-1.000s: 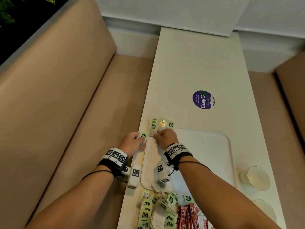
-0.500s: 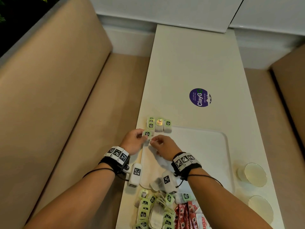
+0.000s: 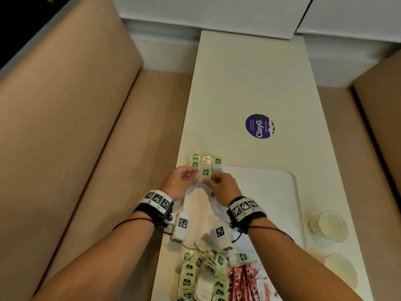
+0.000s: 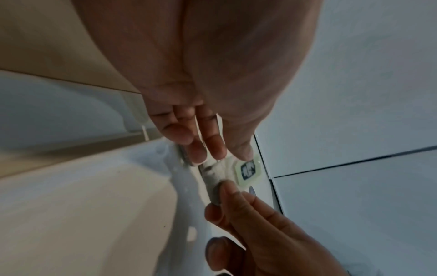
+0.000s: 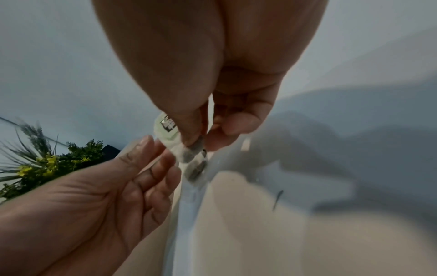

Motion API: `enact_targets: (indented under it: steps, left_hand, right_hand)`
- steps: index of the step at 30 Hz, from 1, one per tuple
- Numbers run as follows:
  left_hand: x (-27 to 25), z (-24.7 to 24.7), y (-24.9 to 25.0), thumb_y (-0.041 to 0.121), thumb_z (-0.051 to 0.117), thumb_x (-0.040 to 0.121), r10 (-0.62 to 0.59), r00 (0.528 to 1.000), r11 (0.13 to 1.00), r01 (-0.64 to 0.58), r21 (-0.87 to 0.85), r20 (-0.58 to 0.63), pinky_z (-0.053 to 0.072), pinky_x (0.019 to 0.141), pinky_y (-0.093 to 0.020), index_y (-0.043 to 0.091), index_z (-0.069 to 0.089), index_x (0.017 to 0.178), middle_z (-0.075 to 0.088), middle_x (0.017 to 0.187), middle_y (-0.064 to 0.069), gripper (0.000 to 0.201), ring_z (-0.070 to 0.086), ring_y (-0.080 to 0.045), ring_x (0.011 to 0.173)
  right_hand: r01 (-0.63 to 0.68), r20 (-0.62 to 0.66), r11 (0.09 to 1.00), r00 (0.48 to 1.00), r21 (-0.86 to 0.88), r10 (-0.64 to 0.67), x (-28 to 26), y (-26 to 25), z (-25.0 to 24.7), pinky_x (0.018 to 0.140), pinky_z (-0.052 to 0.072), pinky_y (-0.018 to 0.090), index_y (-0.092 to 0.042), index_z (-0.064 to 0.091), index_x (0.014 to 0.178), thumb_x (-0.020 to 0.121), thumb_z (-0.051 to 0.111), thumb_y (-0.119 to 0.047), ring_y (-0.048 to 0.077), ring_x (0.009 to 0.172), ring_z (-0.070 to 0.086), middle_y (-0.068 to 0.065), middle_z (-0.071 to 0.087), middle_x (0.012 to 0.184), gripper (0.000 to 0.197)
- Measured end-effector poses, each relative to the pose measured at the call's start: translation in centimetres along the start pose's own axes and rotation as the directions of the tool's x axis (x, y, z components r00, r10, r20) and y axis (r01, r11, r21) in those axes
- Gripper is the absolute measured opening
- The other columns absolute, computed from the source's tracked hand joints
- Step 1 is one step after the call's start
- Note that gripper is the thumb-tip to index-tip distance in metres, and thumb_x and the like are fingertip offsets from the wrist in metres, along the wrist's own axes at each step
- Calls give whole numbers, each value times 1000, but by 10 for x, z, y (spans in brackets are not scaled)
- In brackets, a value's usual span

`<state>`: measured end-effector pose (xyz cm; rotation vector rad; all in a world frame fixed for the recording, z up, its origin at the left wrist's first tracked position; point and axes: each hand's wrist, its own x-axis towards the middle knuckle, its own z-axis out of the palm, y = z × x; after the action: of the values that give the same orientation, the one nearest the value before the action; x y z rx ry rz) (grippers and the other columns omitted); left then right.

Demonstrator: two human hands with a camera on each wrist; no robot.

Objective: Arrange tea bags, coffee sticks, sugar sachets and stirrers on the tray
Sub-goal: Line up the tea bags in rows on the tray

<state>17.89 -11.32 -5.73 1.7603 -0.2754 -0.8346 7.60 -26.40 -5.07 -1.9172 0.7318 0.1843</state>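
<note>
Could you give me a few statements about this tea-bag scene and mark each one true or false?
1. The right hand pinches a tea bag at the tray's far left corner. True.
2. The left hand is clenched in a tight grip round a coffee stick. False: its fingers are extended beside the tea bag, and no stick is in it.
3. A round purple sticker lies on the table beyond the tray. True.
4. The red sachets are already lined up on the tray. False: they lie in a heap on the table at the near edge.
5. Two cups stand right of the tray. True.
</note>
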Motion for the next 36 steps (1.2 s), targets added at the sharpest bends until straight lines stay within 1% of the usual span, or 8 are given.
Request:
enact_targets:
  steps: [5,8,11,16,24,29,33,36]
  left_hand:
    - [12,-5,-9,14,80,84,-47,991,996,57,75,-127,53,80,-33,25,65,94,66,83,0,21,61,-15,76]
    - [16,-4,-13,10,83,80,-27,990,983,51,175,-139,49,77,-20,23,64,93,60,77,3,26,58,-11,72]
    - [17,-3,-15,5,83,78,-24,988,973,59,225,-155,44,65,-9,21,63,91,55,75,2,29,53,-10,67]
    - [22,-2,-15,2,82,77,-22,984,951,75,300,-174,43,64,-21,18,61,85,52,71,4,28,48,-10,60]
    - [24,-3,-14,4,81,79,-25,985,936,83,343,-170,42,63,-22,21,59,81,52,70,5,27,47,-10,60]
    - [16,-9,-14,13,82,82,-68,991,947,100,305,-112,42,64,-25,18,61,84,50,67,6,22,45,-10,60]
    - [-2,-19,-19,24,80,85,-109,992,947,121,298,-56,46,67,-27,18,63,88,52,70,5,18,49,-11,64]
    - [-21,-22,-23,22,79,86,-122,992,933,104,345,30,47,67,-26,15,64,91,48,70,2,17,47,-12,65]
  right_hand:
    - [-77,-120,996,990,-43,71,14,-2,-2,68,50,38,0,67,76,96,67,-31,34,74,65,16,70,76,37]
    - [-81,-88,990,994,-114,71,17,-5,-1,70,50,29,-9,76,87,97,65,-25,22,81,65,7,75,94,22]
    - [-95,-88,985,993,-146,82,19,-7,0,78,57,32,-10,79,101,95,65,-24,22,89,69,7,77,106,21]
    - [-133,-128,968,986,-213,107,25,-9,1,71,53,30,-13,79,95,94,67,-29,22,82,67,6,76,99,20]
    - [-179,-140,953,979,-244,149,30,-13,2,60,44,26,-11,76,90,92,70,-37,22,73,64,6,72,87,27]
    - [-151,-123,913,986,-378,112,15,-17,-8,57,40,26,-26,60,70,91,66,-54,19,71,61,-4,62,75,35]
    - [-78,-26,912,997,-404,74,-11,-10,-21,82,53,33,-20,70,105,96,61,-51,18,93,66,-3,70,100,33]
    - [-20,68,924,996,-382,50,-37,3,-27,88,55,34,-21,70,114,95,62,-49,14,91,65,-5,69,100,34]
